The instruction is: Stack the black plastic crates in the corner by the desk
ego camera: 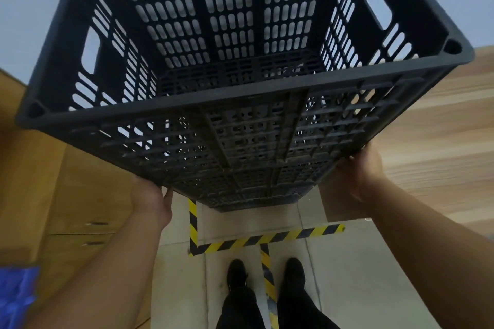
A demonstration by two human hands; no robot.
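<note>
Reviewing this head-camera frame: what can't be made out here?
- Fingertips of the left hand and right hand: tucked under the black crate.
- Any stack below: hidden behind the crate.
- Crate's far rim: cut off by the top edge.
- Blue object: cropped at left, blurred.

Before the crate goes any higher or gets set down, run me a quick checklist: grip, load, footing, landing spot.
1. Left hand grips the crate at its bottom edge: ok.
2. Right hand grips the opposite bottom edge: ok.
3. Crate holds nothing: ok.
4. Crate level: not ok, it tilts.
5. Shoes straddle the striped tape on bare floor: ok.
6. Stack underneath lined up: cannot tell, the crate hides it.
</note>
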